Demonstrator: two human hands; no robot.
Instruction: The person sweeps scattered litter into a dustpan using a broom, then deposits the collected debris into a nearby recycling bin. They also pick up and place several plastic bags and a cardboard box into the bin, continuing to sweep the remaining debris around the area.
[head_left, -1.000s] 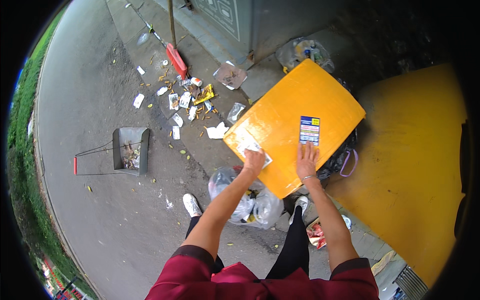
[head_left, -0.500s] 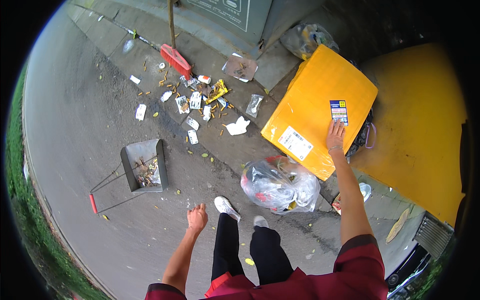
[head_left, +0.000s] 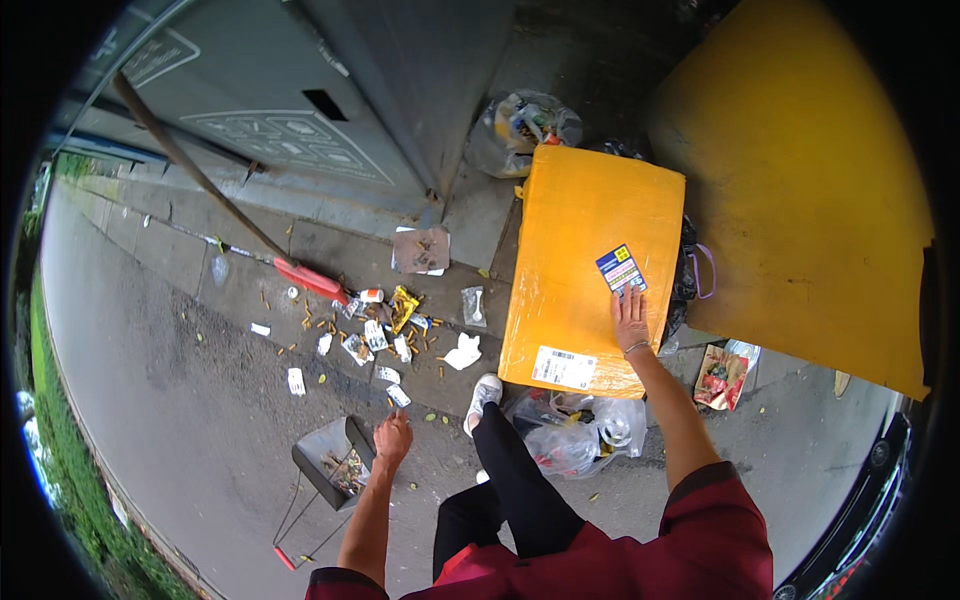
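My right hand (head_left: 631, 318) lies flat on a big yellow tape-wrapped box (head_left: 590, 210), fingers spread near a blue-and-yellow printed sticker (head_left: 618, 268). Lower on the box is a white label (head_left: 563, 368). My left hand (head_left: 393, 437) hangs over the ground with its fingers curled in and nothing showing in them. Beside it in the picture is a metal dustpan (head_left: 325, 452) with a wire handle and red grip, holding litter. A clear plastic bag of rubbish (head_left: 570, 440) sits against the box's near edge, partly hidden by it.
A red broom (head_left: 310, 278) leans at the grey cabinet (head_left: 290, 120), near scattered cigarette butts, cards and wrappers (head_left: 375, 335). Another rubbish bag (head_left: 515, 130) stands behind the box. A large yellow panel (head_left: 790, 220) fills the right; a flattened red-brown packet (head_left: 722, 378) lies below it.
My view has turned and shifted toward the box and cabinet. One foot has stepped forward to the box's near corner. My right hand stays flat on the box, lower than the sticker's middle.
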